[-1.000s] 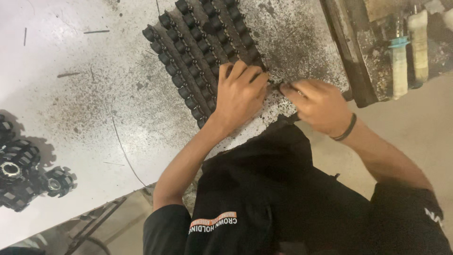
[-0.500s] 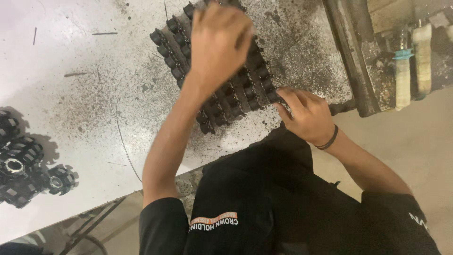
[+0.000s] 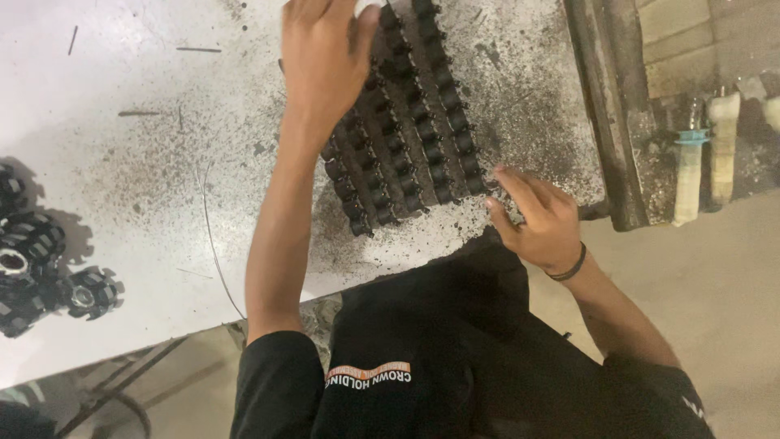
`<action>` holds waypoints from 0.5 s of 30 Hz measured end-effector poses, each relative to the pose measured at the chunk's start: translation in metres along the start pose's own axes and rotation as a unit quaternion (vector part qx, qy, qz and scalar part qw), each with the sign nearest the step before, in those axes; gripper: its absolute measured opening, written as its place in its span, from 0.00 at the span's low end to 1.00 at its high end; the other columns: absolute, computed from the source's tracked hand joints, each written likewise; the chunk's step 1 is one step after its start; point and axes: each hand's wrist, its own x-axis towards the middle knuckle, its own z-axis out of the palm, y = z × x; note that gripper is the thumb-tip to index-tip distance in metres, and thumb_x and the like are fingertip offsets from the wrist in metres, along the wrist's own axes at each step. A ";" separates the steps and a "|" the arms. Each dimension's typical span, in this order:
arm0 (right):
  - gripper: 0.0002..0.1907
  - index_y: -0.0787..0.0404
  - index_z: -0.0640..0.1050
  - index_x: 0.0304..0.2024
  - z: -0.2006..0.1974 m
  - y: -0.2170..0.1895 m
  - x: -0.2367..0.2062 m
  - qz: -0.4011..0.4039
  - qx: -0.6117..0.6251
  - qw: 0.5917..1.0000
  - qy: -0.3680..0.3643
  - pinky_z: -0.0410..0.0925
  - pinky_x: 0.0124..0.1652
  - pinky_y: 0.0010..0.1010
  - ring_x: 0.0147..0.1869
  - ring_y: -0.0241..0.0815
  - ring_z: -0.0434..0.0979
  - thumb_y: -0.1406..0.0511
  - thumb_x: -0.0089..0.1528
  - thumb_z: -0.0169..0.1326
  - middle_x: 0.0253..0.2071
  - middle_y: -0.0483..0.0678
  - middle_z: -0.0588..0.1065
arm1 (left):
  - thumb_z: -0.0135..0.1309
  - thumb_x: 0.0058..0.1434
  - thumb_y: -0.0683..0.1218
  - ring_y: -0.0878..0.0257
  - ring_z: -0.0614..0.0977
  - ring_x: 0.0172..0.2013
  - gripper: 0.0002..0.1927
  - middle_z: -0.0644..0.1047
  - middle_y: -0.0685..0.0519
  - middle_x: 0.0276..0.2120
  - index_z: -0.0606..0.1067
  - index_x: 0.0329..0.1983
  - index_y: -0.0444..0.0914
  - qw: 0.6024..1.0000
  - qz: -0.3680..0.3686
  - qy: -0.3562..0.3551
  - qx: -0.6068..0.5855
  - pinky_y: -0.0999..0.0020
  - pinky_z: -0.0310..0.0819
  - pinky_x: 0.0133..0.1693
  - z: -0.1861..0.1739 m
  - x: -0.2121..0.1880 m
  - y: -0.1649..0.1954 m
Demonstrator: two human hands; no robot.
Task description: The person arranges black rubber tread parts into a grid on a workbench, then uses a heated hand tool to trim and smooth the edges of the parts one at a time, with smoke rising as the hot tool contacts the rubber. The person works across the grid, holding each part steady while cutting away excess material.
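Note:
Several rows of small dark metal parts (image 3: 410, 142) lie side by side in a slanted block on the dirty white table (image 3: 138, 187). My left hand (image 3: 325, 57) reaches far across and rests flat on the far left end of the block, fingers together; whether it grips a part is hidden. My right hand (image 3: 532, 219) sits at the table's near edge, fingertips touching the near right corner of the block, fingers slightly spread.
Black gear-like wheels (image 3: 36, 272) are piled at the table's left edge. A rusty metal bar (image 3: 601, 114) runs along the table's right side. Beyond it stand pale bottles (image 3: 691, 175). Thin dark rods lie scattered on the far table. Beige floor lies at the right.
My left hand has moved from the near edge of the block to its far end. My right hand stays at the near right corner.

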 end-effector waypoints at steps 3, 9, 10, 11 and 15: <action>0.17 0.68 0.77 0.54 0.004 0.005 -0.011 0.011 0.013 0.998 0.062 0.75 0.50 0.38 0.51 0.54 0.83 0.72 0.64 0.63 0.52 0.55 0.80 | 0.64 0.72 0.42 0.49 0.80 0.53 0.16 0.80 0.45 0.52 0.78 0.60 0.33 0.988 -0.087 0.034 0.120 0.55 0.72 0.55 -0.070 -0.061 -0.014; 0.16 0.70 0.78 0.52 0.022 0.013 -0.023 -0.018 -0.002 0.995 0.103 0.71 0.50 0.43 0.50 0.56 0.80 0.72 0.63 0.63 0.49 0.57 0.79 | 0.66 0.62 0.45 0.43 0.78 0.50 0.20 0.78 0.36 0.49 0.79 0.52 0.27 0.913 -0.265 0.008 0.311 0.53 0.73 0.48 -0.145 -0.198 -0.036; 0.15 0.69 0.78 0.52 0.026 0.016 -0.024 -0.031 -0.016 0.994 0.101 0.70 0.51 0.43 0.51 0.56 0.80 0.71 0.63 0.63 0.49 0.57 0.79 | 0.67 0.63 0.45 0.44 0.79 0.49 0.17 0.79 0.38 0.48 0.81 0.50 0.29 0.908 -0.285 0.011 0.305 0.54 0.74 0.48 -0.145 -0.209 -0.040; 0.15 0.69 0.78 0.51 0.029 0.018 -0.026 -0.043 -0.036 0.993 0.104 0.69 0.52 0.44 0.51 0.57 0.80 0.71 0.64 0.63 0.48 0.57 0.79 | 0.65 0.63 0.43 0.46 0.80 0.47 0.13 0.80 0.41 0.46 0.82 0.48 0.31 0.905 -0.306 0.016 0.295 0.54 0.74 0.47 -0.140 -0.214 -0.044; 0.13 0.69 0.79 0.53 0.032 0.026 -0.033 -0.040 -0.047 0.992 0.110 0.69 0.55 0.44 0.53 0.58 0.79 0.69 0.67 0.61 0.51 0.57 0.79 | 0.61 0.63 0.38 0.50 0.80 0.38 0.03 0.80 0.46 0.36 0.83 0.39 0.35 0.900 -0.322 0.041 0.292 0.55 0.74 0.39 -0.124 -0.207 -0.054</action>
